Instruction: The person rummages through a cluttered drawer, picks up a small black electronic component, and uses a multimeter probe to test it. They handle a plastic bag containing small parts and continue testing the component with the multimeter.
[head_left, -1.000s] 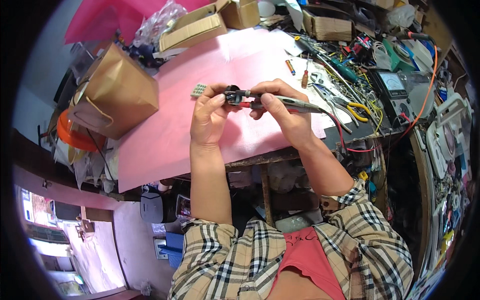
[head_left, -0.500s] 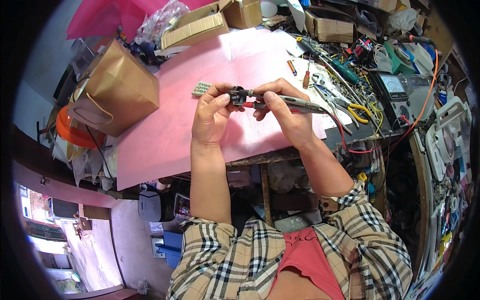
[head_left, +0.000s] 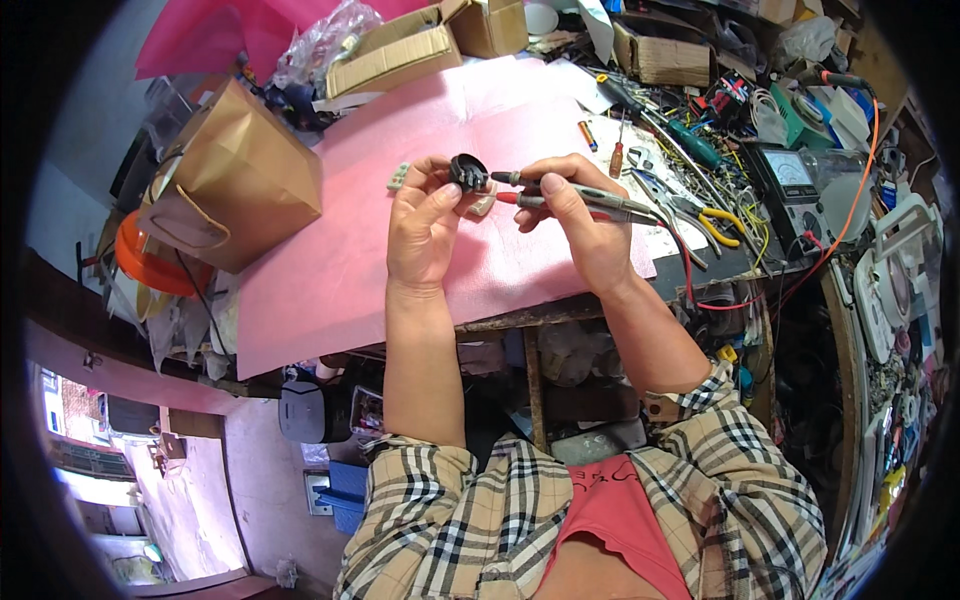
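Observation:
My left hand (head_left: 425, 220) pinches a small round black plastic part (head_left: 467, 172) between thumb and fingers, its hollow side turned partly up. My right hand (head_left: 580, 210) grips a pair of multimeter probes, a black probe (head_left: 515, 179) above a red-tipped one (head_left: 512, 198). The probes point left at the black part; the black tip seems just short of it, and whether the red tip touches cannot be made out. Behind my left fingers, a pale object with green-grey buttons (head_left: 396, 178) lies on the pink sheet (head_left: 340, 270), mostly hidden.
An analog multimeter (head_left: 787, 180) with red leads stands at the right. Pliers (head_left: 720, 225), a screwdriver (head_left: 616, 158) and a small battery (head_left: 587, 136) lie near my right hand. A brown paper bag (head_left: 240, 170) stands left; cardboard boxes (head_left: 395, 60) sit at the back.
The black part has been turned in my left hand, showing its hollow side. The probe tips have drawn back to the right from it. More of the pale object shows below the part.

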